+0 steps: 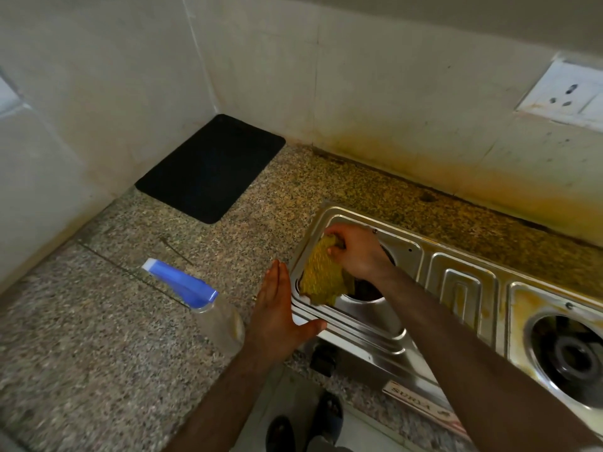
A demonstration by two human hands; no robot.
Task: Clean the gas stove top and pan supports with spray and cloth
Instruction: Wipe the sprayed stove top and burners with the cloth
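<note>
A stainless steel gas stove top (456, 288) lies on the granite counter at the right, with no pan supports on it. My right hand (355, 252) grips a yellow cloth (323, 278) and presses it on the left burner area. My left hand (277, 308) is flat and open against the stove's left edge, thumb on the front rim. A clear spray bottle (208, 308) with a blue trigger head stands just left of that hand. The right burner (574, 357) is exposed, ringed with yellow grime.
A black mat (212, 168) lies in the back corner of the speckled counter (98, 337). Yellow stains cover the wall and counter behind the stove. A wall socket (564, 93) sits at the upper right. A black stove knob (323, 358) faces front. Feet show below.
</note>
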